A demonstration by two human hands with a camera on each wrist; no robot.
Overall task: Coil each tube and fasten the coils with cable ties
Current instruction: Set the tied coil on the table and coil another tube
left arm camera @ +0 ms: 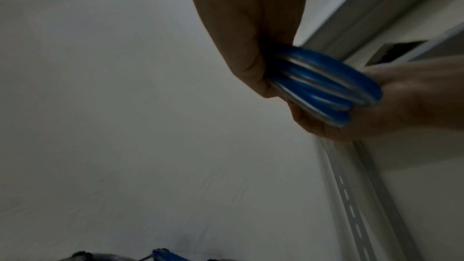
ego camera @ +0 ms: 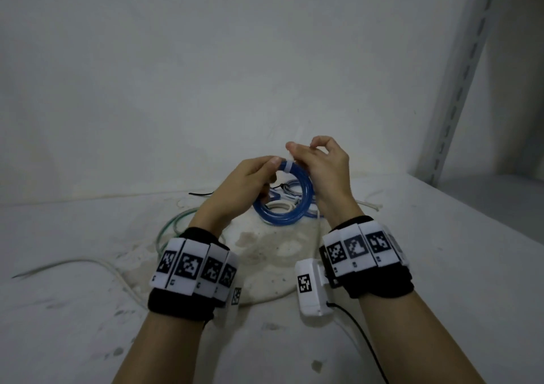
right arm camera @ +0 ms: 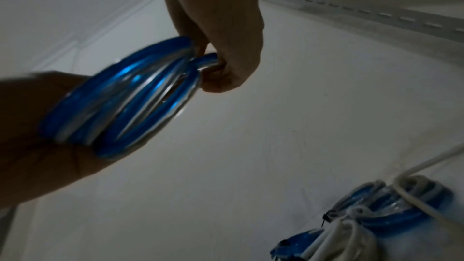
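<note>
Blue tube coil (ego camera: pixel 290 196) held upright between hands, left hand (ego camera: pixel 241 183) pinching its top beside the white tie (ego camera: pixel 288 166), right hand (ego camera: pixel 321 166) gripping the far edge.

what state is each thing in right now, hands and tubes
blue tube: coiled, held up off the surface
white band: wrapped round the coil's top
left hand: grips the coil
right hand: pinches the coil's top
finished coils: tied, lying on the surface
green tube: loose, uncoiled
</note>
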